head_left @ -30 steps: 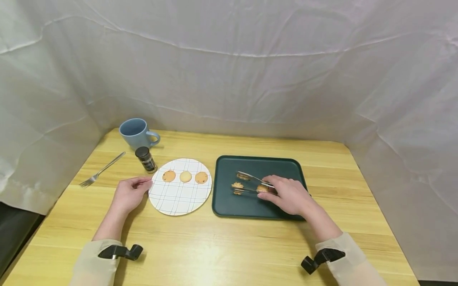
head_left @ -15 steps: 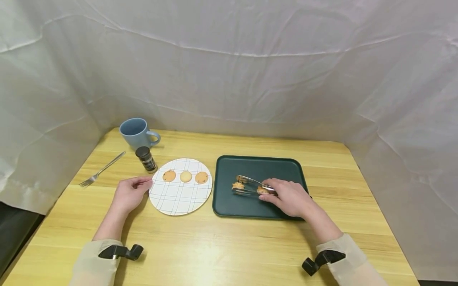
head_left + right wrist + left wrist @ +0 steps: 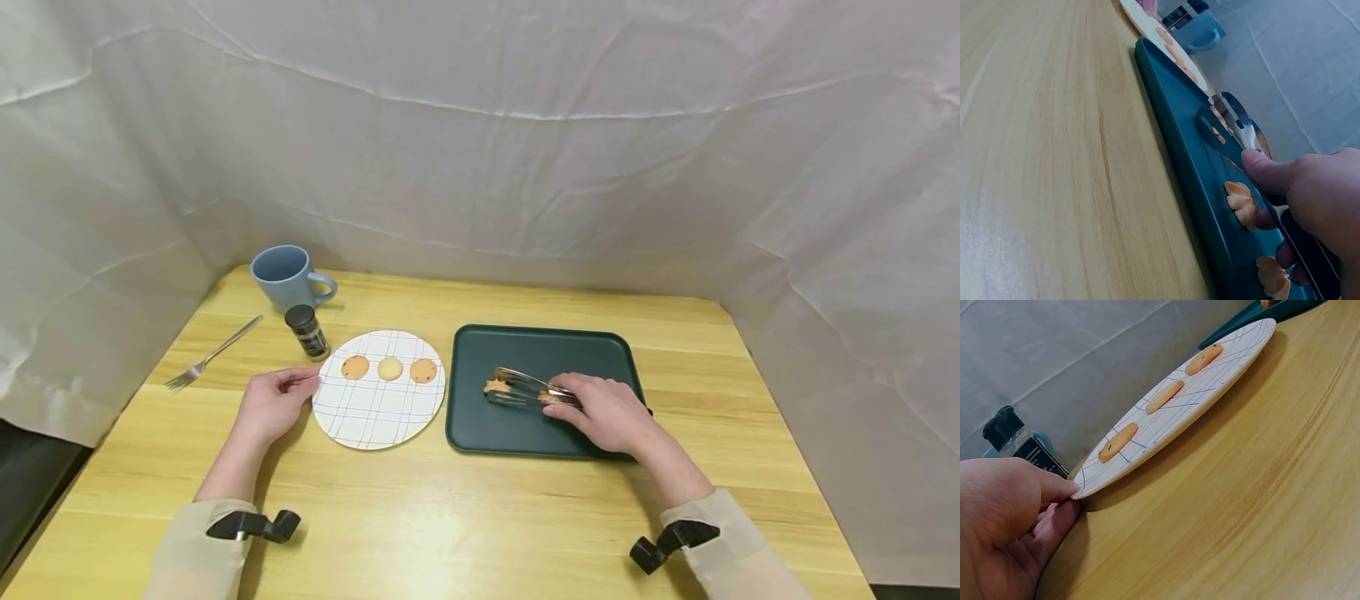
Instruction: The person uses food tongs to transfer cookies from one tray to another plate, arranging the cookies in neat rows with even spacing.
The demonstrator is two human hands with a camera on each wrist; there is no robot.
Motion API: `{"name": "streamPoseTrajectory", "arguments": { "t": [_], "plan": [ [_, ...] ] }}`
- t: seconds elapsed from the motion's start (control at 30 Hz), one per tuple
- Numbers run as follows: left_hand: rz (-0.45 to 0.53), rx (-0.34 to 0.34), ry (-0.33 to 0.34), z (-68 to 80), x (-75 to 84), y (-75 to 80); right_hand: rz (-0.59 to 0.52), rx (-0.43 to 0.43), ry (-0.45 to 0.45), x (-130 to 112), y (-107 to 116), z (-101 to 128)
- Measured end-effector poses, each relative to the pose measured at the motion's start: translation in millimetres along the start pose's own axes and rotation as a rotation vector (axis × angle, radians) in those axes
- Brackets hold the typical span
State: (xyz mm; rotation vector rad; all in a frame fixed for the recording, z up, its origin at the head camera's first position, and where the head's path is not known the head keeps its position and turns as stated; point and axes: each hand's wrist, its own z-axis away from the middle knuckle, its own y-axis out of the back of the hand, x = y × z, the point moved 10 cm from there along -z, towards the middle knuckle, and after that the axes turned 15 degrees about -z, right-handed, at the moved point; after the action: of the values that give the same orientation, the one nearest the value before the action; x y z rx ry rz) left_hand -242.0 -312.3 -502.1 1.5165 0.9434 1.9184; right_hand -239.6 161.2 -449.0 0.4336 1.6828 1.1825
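Observation:
My left hand (image 3: 273, 407) pinches the left rim of a round white plate (image 3: 375, 417) with blue checked lines. In the left wrist view the thumb lies at the rim with the fingers under it. Three flat round cookies (image 3: 390, 368) form a row on the plate. My right hand (image 3: 606, 410) grips metal tongs (image 3: 527, 377) low over a dark green tray (image 3: 540, 437). Between the tong tips is a golden piped cookie (image 3: 496, 387). More shell-shaped cookies (image 3: 1242, 203) lie on the tray below the right hand, partly hidden by it in the head view.
Behind the plate stand a black-lidded spice jar (image 3: 307, 333) and a blue mug (image 3: 285, 279). A fork (image 3: 213, 354) rests on the wooden table (image 3: 420, 517) at the left. A pale cloth (image 3: 480, 167) hangs around the table's back and sides.
The tongs' far arm has come closer to the near one, narrowing the gap around the piped cookie, which now looks slightly tilted. The left hand and plate have stayed in place.

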Motion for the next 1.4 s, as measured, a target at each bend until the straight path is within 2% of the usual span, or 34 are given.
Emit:
{"name": "streamPoseTrajectory", "arguments": {
  "t": [0.33, 0.63, 1.0, 1.4],
  "plan": [
    [0.007, 0.002, -0.007, 0.7, 1.0, 0.6, -0.001, -0.01, -0.031, 2.7, -4.1, -5.7],
    [0.011, 0.002, -0.008, -0.3, -1.5, -1.1, 0.028, -0.008, -0.024, -0.7, -3.7, -5.4],
    [0.014, 0.004, -0.006, -0.2, 0.5, -0.9, 0.012, 0.075, 0.007, -3.8, 8.5, -0.7],
    [0.001, 0.017, -0.009, -0.3, -0.5, 0.6, 0.022, 0.101, 0.048, -10.4, 16.2, 0.5]
  ]
}}
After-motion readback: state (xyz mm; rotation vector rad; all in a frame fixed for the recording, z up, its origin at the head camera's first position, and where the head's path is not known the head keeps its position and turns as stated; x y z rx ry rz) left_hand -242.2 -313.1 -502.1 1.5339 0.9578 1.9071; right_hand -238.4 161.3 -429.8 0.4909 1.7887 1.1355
